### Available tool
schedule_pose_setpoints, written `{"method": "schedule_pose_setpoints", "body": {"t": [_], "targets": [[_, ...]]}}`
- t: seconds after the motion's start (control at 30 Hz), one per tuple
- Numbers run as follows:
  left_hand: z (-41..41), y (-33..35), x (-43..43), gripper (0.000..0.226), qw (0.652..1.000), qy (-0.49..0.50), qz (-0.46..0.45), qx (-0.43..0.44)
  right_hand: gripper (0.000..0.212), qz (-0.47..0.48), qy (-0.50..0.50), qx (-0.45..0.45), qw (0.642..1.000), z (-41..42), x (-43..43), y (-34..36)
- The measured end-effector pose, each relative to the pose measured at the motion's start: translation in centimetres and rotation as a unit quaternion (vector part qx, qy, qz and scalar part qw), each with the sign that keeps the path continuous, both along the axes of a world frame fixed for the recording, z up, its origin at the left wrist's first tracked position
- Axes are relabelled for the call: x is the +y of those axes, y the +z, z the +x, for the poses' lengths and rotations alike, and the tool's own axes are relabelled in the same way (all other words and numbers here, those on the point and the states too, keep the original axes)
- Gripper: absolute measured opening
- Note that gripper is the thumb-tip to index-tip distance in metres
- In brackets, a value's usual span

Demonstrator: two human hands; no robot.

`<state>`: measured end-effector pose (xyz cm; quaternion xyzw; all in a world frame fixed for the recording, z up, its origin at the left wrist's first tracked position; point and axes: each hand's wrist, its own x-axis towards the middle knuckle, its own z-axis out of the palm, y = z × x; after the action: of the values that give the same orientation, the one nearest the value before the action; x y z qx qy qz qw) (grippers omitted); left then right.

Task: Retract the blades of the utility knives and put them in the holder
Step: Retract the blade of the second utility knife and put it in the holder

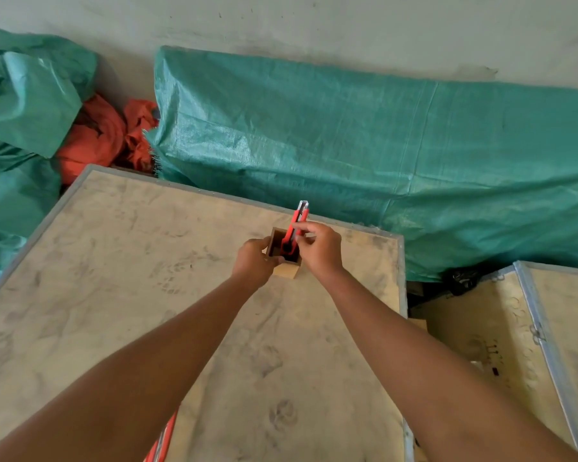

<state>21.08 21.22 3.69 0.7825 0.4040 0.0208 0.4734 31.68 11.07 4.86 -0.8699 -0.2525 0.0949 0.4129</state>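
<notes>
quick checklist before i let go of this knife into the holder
1. Small square wooden holder steadied: ok, left hand grips its left wall.
2. Red utility knife aimed into the opening: ok, its lower end is inside the holder.
3. Right hand grip: ok, fingers pinch the knife's middle.
4. Blade retracted: cannot tell, only the metal end at the top shows.
5. Room inside the holder: cannot tell, the interior is dark.
6. Other knives left: not ok, another red knife lies at the plywood crate top's near edge.
</notes>
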Motion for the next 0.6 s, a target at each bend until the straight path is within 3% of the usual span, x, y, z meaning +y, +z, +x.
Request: {"method": "schedule_pose_setpoints", "body": {"t": [0.17,0.43,0.6], "targets": [[-0.3,-0.4,0.2,0.049,0.999,-0.019,0.029,-0.032,0.032,-0.033,0.005,-0.004,0.999,-0.3,0.9,-1.3],[-0.7,-0.4,-0.2,0.048,0.998,-0.027,0.042,-0.047,0.036,-0.048,0.008,-0.022,0.999,-0.9,0.4,-2.0],[-1.8,0.3,-0.4,0.061,0.999,-0.006,0.032,-0.037,0.039,-0.052,0.022,-0.011,0.998,-2.2,-0.2,-0.5]]}}
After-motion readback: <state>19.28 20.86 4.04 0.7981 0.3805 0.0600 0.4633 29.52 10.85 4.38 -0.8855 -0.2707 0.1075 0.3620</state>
